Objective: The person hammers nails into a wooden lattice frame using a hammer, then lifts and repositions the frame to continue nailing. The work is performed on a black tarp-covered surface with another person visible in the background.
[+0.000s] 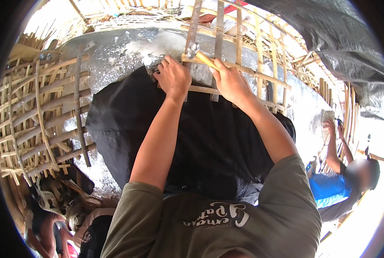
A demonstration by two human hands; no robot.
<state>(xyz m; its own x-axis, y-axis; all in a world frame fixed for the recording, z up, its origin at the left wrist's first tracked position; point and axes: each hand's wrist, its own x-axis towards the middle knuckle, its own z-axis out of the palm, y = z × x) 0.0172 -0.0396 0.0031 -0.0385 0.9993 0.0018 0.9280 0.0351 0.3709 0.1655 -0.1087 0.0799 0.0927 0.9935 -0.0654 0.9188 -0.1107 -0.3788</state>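
A hammer [207, 59] with a yellow handle and a metal head is gripped in my right hand [233, 84]. Its head lies over a vertical slat of a bamboo lattice [253, 71] in front of me. To the left, my left hand [173, 78] is beside the lattice's left end, its fingers bent and drawn together. Whatever they hold, if anything, is too small or hidden to make out. Below both hands a bamboo crosspiece [204, 89] lies at the upper edge of the black cloth [209, 137] over my lap.
Another woven bamboo panel [41, 112] lies at the left on the grey, worn floor [114, 51]. A person in blue [334, 185] works at the right with raised hands. More people sit at the lower left. Dark plastic sheeting [338, 38] hangs at the upper right.
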